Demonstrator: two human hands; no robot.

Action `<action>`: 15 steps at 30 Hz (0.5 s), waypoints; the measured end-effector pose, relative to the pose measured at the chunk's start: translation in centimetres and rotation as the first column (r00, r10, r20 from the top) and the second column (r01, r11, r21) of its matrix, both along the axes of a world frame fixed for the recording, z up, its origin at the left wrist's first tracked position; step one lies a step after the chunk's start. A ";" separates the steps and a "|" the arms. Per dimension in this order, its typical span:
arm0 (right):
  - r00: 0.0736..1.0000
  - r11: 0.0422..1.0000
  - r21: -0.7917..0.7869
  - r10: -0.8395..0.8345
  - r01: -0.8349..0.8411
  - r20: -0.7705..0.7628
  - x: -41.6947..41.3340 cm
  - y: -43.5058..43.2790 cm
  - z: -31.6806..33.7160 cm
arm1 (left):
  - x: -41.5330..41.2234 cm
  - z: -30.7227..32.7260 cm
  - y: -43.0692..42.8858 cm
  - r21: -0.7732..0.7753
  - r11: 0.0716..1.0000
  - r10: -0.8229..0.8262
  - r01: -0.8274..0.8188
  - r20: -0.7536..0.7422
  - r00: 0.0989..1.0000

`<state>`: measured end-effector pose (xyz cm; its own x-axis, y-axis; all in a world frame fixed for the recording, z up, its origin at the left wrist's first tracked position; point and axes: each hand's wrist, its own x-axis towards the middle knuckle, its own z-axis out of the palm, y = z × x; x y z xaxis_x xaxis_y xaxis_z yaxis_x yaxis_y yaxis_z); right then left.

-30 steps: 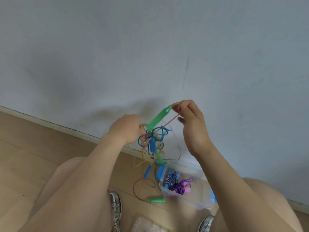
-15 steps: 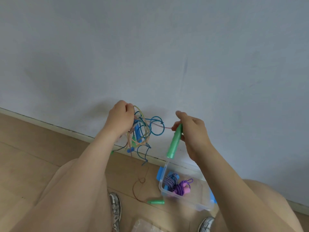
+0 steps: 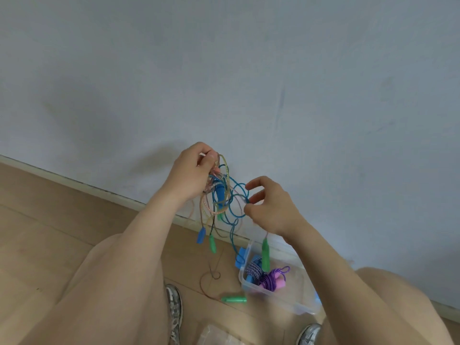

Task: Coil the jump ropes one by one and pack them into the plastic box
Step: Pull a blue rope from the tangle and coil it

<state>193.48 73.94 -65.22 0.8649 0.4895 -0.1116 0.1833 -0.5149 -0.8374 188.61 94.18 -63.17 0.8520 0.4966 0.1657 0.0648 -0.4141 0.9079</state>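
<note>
Green plastic handle point(image 3: 265, 253) slipped from right grip point(image 3: 271, 210), now dangles below it over clear plastic box point(image 3: 286, 301). Right grip pinches blue cord loop point(image 3: 239, 189); left grip point(image 3: 191, 173) clenches tangled blue-and-tan jump ropes point(image 3: 220, 195) beside it. Risk: pulling likely tightens the knots.

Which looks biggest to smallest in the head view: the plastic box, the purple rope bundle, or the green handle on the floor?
1. plastic box
2. purple rope bundle
3. green handle on the floor
All sit about equally far.

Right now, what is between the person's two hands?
In the head view, a tangle of blue and tan jump ropes spans from the left hand to the right hand.
</note>
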 end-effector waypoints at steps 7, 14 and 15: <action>0.968 0.964 0.262 -0.025 -0.042 0.250 -1.0 1.5 0.0 | -0.9 1.2 -0.8 -0.235 0.956 -0.199 0.176 -0.075 0.977; 0.969 0.950 0.308 -0.028 -0.051 0.247 -0.6 1.5 -0.3 | -1.1 1.5 -1.1 -0.277 0.914 -0.333 0.297 -0.093 0.938; 0.971 0.952 0.303 -0.033 -0.041 0.236 -0.6 1.6 -0.3 | -1.1 1.4 -1.1 -0.241 0.917 -0.347 0.317 -0.093 0.933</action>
<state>192.91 75.51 -65.48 0.8458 0.4715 0.2498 0.3963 -0.2417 -0.8857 187.51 93.07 -61.81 0.9805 0.1927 -0.0392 0.0830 -0.2248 0.9709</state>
